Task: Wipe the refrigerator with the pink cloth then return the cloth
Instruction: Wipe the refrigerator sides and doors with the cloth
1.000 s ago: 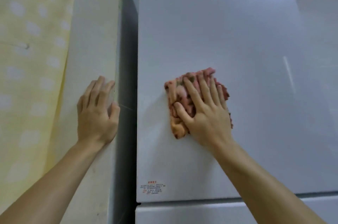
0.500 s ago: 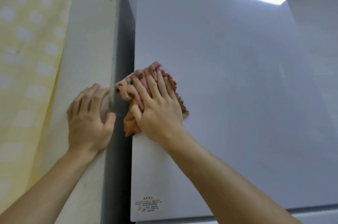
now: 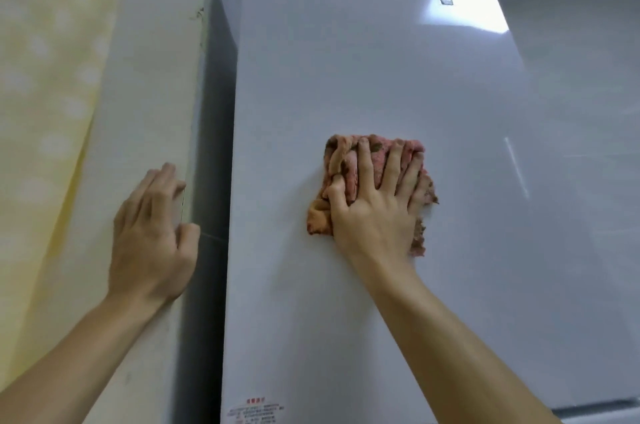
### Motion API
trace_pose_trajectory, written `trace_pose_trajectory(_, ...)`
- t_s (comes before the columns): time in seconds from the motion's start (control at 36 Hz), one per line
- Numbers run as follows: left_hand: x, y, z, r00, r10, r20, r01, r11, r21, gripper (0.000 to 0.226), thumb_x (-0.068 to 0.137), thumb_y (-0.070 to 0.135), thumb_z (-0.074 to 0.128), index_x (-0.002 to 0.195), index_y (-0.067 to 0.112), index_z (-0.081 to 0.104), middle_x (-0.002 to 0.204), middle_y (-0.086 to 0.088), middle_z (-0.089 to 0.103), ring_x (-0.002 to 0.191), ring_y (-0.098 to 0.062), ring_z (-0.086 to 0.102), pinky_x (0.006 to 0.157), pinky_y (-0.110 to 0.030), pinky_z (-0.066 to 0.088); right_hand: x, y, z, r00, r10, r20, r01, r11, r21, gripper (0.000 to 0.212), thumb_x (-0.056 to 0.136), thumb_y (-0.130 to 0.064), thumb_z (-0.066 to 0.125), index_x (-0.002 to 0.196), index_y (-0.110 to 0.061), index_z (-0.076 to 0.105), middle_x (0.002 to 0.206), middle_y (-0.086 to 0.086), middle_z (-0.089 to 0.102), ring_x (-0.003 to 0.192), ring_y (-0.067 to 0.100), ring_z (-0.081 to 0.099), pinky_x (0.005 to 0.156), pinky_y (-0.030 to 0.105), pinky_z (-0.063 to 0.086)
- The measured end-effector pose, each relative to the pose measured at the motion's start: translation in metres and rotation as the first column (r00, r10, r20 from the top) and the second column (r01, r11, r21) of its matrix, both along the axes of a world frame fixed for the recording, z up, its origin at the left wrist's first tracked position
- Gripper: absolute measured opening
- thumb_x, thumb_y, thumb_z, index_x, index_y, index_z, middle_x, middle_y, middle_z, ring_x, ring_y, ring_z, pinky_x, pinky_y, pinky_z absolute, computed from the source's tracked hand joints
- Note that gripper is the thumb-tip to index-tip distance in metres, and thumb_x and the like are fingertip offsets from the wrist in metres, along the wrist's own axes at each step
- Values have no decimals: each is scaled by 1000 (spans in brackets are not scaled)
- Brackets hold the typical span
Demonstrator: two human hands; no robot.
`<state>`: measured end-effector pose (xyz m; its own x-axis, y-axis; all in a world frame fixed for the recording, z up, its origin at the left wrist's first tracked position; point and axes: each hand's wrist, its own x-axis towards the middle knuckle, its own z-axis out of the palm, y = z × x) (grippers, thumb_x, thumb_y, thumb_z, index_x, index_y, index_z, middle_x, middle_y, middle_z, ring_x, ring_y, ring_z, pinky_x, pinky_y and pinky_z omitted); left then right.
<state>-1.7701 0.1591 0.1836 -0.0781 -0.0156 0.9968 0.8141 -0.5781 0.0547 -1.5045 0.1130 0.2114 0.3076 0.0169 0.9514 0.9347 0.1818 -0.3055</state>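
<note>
Pressing pink cloth (image 3: 347, 162) on fridge door (image 3: 346, 60), frame centre, w/ R hand (image 3: 374, 216), fingers straight, spread. L hand (image 3: 152, 233) flat on wall (image 3: 149, 94), lower left, holding nothing.

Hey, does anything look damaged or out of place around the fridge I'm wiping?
A small dark chip or crack marks the wall corner left of the refrigerator, up high. Around the pink cloth nothing looks damaged.
</note>
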Motion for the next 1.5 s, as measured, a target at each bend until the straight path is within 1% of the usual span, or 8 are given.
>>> trace_pose_trajectory(0.11, 3, 0, 0, 1000, 13, -3, -13, 1000, 9, 66, 84, 23, 46, 149, 11, 42, 166, -8, 36, 157, -26, 25, 129, -42, 15, -35, 11, 4, 1000, -10, -8, 11, 999, 46, 74, 98, -53, 14, 168, -29, 13, 174, 22, 0, 161, 42, -10, 129, 51, -13)
trace_pose_trajectory(0.36, -1, 5, -1, 999, 19, -39, -18, 1000, 22, 65, 94, 37, 43, 153, 10, 40, 167, -9, 35, 157, -29, 25, 128, -47, 19, -88, 16, -48, 825, 15, 566, -10, 1000, -12, 70, 101, -50, 34, 167, -29, 23, 175, 16, 8, 162, 37, -5, 131, 52, 0)
trace_pose_trajectory(0.53, 5, -3, 1, 1000, -12, -7, 12, 1000, -20, 67, 87, 27, 44, 152, 11, 40, 169, -8, 32, 158, -26, 22, 129, -45, 16, -52, 10, -65, 762, 4, 648, -13, 1000, 9, 64, 106, -49, 37, 166, -26, 28, 175, 9, 13, 163, 29, 1, 132, 48, 8)
trace_pose_trajectory(0.75, 6, -11, 8, 1000, 11, 25, -10, 1000, -9, 55, 88, 26, 46, 140, 8, 51, 156, -14, 47, 148, -34, 34, 123, -53, 25, 38, 2, -71, 905, -66, 420, -11, 984, 178, 66, 99, -44, 46, 161, -25, 39, 171, 9, 28, 161, 32, 19, 129, 53, 21)
trace_pose_trajectory(0.97, 11, -3, 10, 999, 51, -2, -51, 999, 6, 63, 92, 33, 42, 153, 16, 41, 163, -8, 37, 153, -29, 26, 126, -49, 18, 3, 10, -36, 993, -91, -78, 103, 981, 167, 70, 99, -46, 33, 161, -13, 40, 166, 28, 31, 155, 48, 24, 129, 51, 2)
trace_pose_trajectory(1.31, 23, -4, 58, 992, 37, 120, -50, 993, 107, 50, 87, 28, 46, 131, 4, 53, 135, -21, 48, 128, -47, 43, 108, -56, 34, 10, 4, -16, 865, -19, 502, -56, 989, 134, 61, 104, -50, 42, 161, -28, 40, 172, 9, 24, 162, 26, 13, 132, 46, 12)
trace_pose_trajectory(1.39, 21, -2, 89, 997, 24, 71, -31, 995, 97, 57, 89, 30, 45, 140, 5, 48, 146, -20, 44, 137, -45, 40, 115, -57, 32, 29, 5, 8, 916, -36, 400, -44, 981, 189, 60, 101, -46, 47, 159, -28, 45, 170, 9, 30, 161, 27, 20, 132, 44, 15)
trace_pose_trajectory(1.5, 9, 15, 135, 1000, 23, 10, -24, 994, 102, 61, 91, 33, 44, 148, 13, 42, 156, -3, 41, 146, -41, 37, 121, -62, 29, 68, 0, 55, 997, -77, 21, 73, 983, 168, 65, 102, -49, 35, 164, -28, 33, 173, 11, 21, 162, 29, 12, 132, 44, 5)
